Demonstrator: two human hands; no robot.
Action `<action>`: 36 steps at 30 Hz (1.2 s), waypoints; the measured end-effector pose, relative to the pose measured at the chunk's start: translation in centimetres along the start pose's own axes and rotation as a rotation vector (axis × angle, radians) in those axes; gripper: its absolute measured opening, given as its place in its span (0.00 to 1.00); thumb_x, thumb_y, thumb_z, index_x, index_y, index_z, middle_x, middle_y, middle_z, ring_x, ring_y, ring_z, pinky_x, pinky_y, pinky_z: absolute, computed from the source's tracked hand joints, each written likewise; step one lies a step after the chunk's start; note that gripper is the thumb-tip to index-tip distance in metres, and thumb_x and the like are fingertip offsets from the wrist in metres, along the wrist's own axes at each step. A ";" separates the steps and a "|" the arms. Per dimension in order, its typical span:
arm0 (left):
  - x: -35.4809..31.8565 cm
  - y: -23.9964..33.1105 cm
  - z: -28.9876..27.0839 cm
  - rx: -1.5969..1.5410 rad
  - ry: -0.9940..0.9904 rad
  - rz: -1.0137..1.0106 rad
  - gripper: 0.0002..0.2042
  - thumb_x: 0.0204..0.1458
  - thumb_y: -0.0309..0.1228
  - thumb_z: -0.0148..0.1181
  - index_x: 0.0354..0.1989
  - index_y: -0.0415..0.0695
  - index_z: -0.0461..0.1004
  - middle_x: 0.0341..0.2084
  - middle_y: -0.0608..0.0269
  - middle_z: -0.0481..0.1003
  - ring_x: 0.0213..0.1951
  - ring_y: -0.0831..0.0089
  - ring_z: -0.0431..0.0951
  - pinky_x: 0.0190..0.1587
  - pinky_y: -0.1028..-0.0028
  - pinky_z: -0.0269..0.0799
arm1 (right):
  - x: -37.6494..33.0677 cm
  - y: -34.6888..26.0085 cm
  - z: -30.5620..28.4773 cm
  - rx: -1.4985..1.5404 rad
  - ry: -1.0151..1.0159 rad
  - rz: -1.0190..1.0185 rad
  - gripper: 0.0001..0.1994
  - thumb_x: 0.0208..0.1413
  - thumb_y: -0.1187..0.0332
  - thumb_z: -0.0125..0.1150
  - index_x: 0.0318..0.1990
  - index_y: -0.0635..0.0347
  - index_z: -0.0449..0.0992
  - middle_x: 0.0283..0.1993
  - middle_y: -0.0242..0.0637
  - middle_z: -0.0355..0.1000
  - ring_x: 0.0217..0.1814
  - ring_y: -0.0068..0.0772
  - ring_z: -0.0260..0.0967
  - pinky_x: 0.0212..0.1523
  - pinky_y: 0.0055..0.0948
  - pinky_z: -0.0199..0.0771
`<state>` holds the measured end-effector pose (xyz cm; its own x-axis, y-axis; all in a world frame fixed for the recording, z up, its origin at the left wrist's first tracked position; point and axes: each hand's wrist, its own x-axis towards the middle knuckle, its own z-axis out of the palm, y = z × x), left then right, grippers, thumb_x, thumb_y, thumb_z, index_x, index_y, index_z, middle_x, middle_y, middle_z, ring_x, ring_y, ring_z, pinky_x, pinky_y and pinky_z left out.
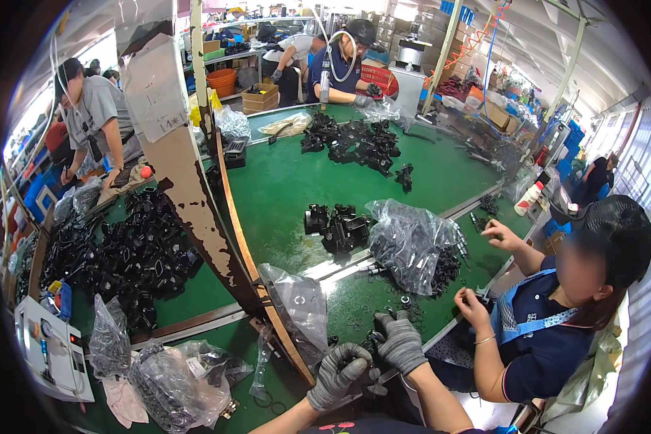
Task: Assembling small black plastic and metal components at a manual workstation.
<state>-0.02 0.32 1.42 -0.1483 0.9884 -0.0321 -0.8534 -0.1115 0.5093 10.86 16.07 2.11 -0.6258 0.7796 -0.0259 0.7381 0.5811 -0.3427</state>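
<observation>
Both of my hands wear grey knit gloves and meet low in the head view, at the near edge of the green table (267, 195). My left hand (338, 377) is curled, its thumb and fingers closed on something too small to make out. Close by on the right, my right hand (401, 343) is also closed, its fingertips pointing at small dark metal pieces (375, 337) between the two hands; what it grips is unclear. Small rings (406, 301) lie scattered just beyond. Past them, a clear plastic bag (412, 242) covers a heap of small black parts.
Black moulded parts (340, 228) sit beyond the bag, with a larger pile (354, 141) farther back. A peeling post (195, 210) and wooden strip (235, 210) rise at left. On the right a co-worker (557, 325) sits close, hands raised over the table. A white bottle (529, 198) stands there.
</observation>
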 end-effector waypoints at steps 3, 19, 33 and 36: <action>-0.2 0.1 0.1 -0.054 -0.007 -0.039 0.11 0.62 0.33 0.63 0.47 0.42 0.72 0.39 0.55 0.76 0.43 0.63 0.80 0.47 0.50 0.82 | -0.1 0.4 0.8 -0.006 -0.010 -0.052 0.23 0.49 0.67 0.67 0.56 0.51 0.76 0.54 0.54 0.68 0.48 0.57 0.75 0.49 0.48 0.78; 0.5 0.9 0.9 0.059 -0.003 -0.007 0.14 0.60 0.37 0.65 0.46 0.42 0.71 0.36 0.56 0.75 0.40 0.64 0.80 0.43 0.54 0.84 | 0.5 2.6 -0.6 0.510 0.256 -0.293 0.41 0.46 0.71 0.74 0.70 0.49 0.62 0.48 0.37 0.69 0.48 0.37 0.71 0.50 0.36 0.75; 1.5 -0.2 0.2 -0.029 0.023 -0.024 0.17 0.58 0.40 0.67 0.44 0.42 0.71 0.40 0.56 0.71 0.44 0.62 0.77 0.47 0.50 0.85 | 2.3 2.6 -1.8 1.634 0.403 -0.169 0.44 0.46 0.68 0.78 0.70 0.51 0.57 0.53 0.29 0.65 0.51 0.22 0.63 0.56 0.24 0.68; 1.5 -0.2 0.1 0.019 0.032 0.001 0.17 0.58 0.41 0.67 0.44 0.41 0.71 0.40 0.56 0.71 0.44 0.62 0.78 0.47 0.51 0.85 | 2.8 2.8 -0.7 1.613 0.433 -0.216 0.40 0.48 0.69 0.76 0.68 0.52 0.59 0.53 0.30 0.65 0.51 0.23 0.64 0.56 0.25 0.69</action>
<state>0.03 1.88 1.38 -0.1654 0.9845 -0.0585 -0.8436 -0.1105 0.5255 11.33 20.08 1.76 -0.3612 0.8849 0.2942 -0.5108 0.0762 -0.8563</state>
